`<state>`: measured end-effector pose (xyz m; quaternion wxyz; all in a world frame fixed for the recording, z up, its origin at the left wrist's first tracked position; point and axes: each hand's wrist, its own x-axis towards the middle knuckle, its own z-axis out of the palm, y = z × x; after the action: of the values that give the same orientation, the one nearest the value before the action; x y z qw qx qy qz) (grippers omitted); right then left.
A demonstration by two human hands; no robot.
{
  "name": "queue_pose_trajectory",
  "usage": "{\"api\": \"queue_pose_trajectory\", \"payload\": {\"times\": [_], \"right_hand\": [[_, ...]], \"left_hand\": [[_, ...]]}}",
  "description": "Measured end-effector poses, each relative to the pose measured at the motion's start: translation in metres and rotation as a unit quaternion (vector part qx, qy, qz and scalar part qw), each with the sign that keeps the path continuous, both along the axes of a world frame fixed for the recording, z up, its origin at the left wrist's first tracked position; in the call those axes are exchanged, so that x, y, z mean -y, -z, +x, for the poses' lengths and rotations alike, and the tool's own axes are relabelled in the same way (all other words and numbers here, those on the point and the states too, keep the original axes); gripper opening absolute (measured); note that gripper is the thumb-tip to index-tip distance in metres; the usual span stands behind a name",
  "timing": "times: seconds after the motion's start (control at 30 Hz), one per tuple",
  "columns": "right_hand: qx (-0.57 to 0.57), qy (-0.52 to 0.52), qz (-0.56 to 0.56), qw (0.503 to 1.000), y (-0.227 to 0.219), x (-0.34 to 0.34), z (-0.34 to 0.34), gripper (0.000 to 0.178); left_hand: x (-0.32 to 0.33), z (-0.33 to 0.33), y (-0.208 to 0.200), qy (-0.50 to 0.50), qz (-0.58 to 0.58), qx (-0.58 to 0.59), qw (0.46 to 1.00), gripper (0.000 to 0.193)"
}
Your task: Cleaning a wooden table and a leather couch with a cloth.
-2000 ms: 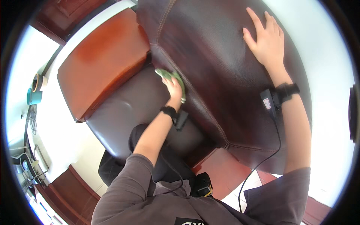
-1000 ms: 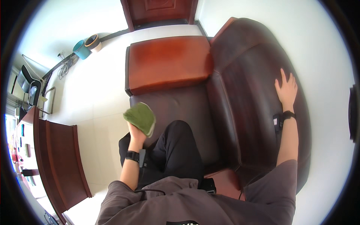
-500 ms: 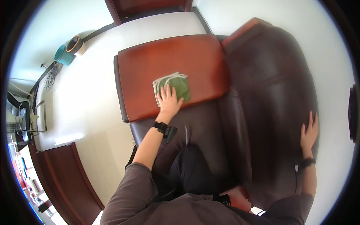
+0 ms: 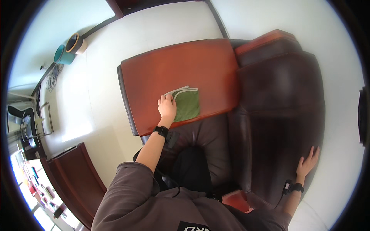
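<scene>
A folded green cloth (image 4: 187, 106) with a pale trimmed edge lies on the broad reddish-brown wooden armrest (image 4: 185, 63) of a dark brown leather sofa (image 4: 283, 84). My left hand (image 4: 167, 107) is at the cloth's left edge, its fingers curled in and closed on it; the fingertips are partly hidden. Over on the right, my right hand (image 4: 307, 163) rests on the outer edge of the sofa's backrest with its fingers spread, holding nothing. A black strap with a small device sits on each wrist. One of my knees is on the seat cushion.
A white wall (image 4: 339, 115) runs close behind the backrest. On the pale tiled floor (image 4: 104, 73) at the far left stand a teal bucket (image 4: 64, 56) and a dark-and-cream bin (image 4: 79, 44) near coiled cable (image 4: 54, 79). A dark red wooden cabinet (image 4: 77, 177) is at lower left.
My left hand has gone from lying flat on the cloth to curling its fingers at the left edge. The right hand has slid nearer to me along the backrest. The view has shifted.
</scene>
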<state>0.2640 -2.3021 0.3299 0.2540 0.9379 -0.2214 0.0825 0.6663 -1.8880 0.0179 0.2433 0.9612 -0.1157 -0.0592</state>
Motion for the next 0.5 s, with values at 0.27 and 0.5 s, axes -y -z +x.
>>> {"api": "queue_pose_trajectory", "payload": {"times": [0.27,0.5], "right_hand": [[0.003,0.032,-0.020,0.999,-0.005,-0.005,-0.003,0.058],[0.031,0.014,-0.022,0.999,-0.001,0.000,-0.005,0.058]], "left_hand": [[0.022,0.028,-0.041,0.050,0.099,-0.199,0.974,0.036],[0.024,0.044,-0.036,0.090,0.117,-0.223,0.964,0.030]]}}
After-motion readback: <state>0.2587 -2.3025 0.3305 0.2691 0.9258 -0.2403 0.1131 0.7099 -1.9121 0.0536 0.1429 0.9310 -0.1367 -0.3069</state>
